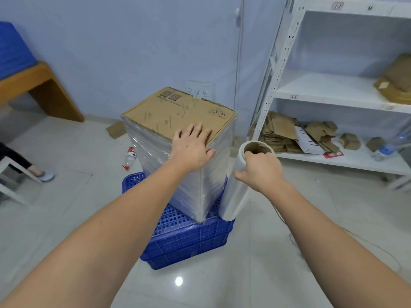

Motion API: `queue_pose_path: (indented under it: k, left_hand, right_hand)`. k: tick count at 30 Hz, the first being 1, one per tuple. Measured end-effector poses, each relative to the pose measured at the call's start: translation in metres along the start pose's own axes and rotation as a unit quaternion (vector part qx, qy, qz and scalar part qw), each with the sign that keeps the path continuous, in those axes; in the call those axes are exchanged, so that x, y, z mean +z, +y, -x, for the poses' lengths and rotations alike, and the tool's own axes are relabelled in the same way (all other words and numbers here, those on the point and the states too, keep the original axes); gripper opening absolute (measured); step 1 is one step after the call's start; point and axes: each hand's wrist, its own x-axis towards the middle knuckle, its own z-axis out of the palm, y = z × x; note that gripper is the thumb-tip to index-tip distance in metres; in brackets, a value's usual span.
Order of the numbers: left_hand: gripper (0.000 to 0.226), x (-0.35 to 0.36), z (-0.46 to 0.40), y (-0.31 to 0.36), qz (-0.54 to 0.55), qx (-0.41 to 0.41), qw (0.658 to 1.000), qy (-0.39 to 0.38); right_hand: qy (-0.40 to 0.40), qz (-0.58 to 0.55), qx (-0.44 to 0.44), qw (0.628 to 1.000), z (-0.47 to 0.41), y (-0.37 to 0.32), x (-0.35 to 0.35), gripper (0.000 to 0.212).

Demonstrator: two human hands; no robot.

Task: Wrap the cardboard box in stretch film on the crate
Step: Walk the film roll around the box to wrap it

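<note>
The left hand (193, 150) lies flat w/ fingers spread on the top of the box (178, 114), at the near corner, thumb hooked over the edge. It grips nothing, just presses down. The right hand (260, 168) is curled round the top of the film roll (239, 185), fingers tucked into the brown tube end. The roll stands almost upright, tilted a bit, just beside the box's right side, its bottom end at the right edge of the crate (189, 238).

The box stands in the middle of the blue crate, turned so one corner faces the person. Its sides are covered in shiny clear film; the top is bare brown card.

The crate sits on a pale tile floor (66, 196). A small bottle (130, 155) w/ a red cap lies on the floor left of the box. A white shelf (333, 90) on the right holds flat card pieces (280, 132). A wooden bench (40, 85) is far left, near the wall.
</note>
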Motion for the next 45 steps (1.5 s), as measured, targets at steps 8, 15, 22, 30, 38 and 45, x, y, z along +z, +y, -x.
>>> queue_pose_path:
  k: [8, 15, 22, 30, 38, 45]
  left_hand:
    - [0.066, 0.003, -0.002, 0.000, -0.025, 0.009, 1.000, -0.015]
    - [0.062, 0.005, -0.005, 0.008, -0.035, 0.002, 0.999, -0.011]
    - [0.061, 0.006, 0.000, 0.008, -0.038, -0.003, 0.999, 0.009]
    - [0.060, 0.010, -0.002, 0.006, -0.038, -0.004, 0.999, 0.019]
    - [0.061, 0.006, -0.001, 0.010, -0.038, -0.010, 0.999, 0.010]
    - [0.061, 0.002, 0.001, 0.008, -0.031, -0.005, 1.000, 0.002]
  right_hand:
    - [0.035, 0.048, -0.004, 0.998, -0.004, 0.007, 0.005, 0.057]
    - [0.014, 0.022, -0.103, 0.994, 0.010, 0.025, -0.004, 0.054]
    - [0.021, 0.030, -0.230, 0.973, 0.022, 0.005, -0.003, 0.047]
    - [0.053, 0.021, -0.307, 0.950, 0.026, -0.012, 0.013, 0.042]
    - [0.000, 0.001, -0.280, 0.960, 0.043, -0.005, -0.004, 0.031]
    - [0.004, 0.057, -0.275, 0.960, 0.054, -0.011, 0.006, 0.036]
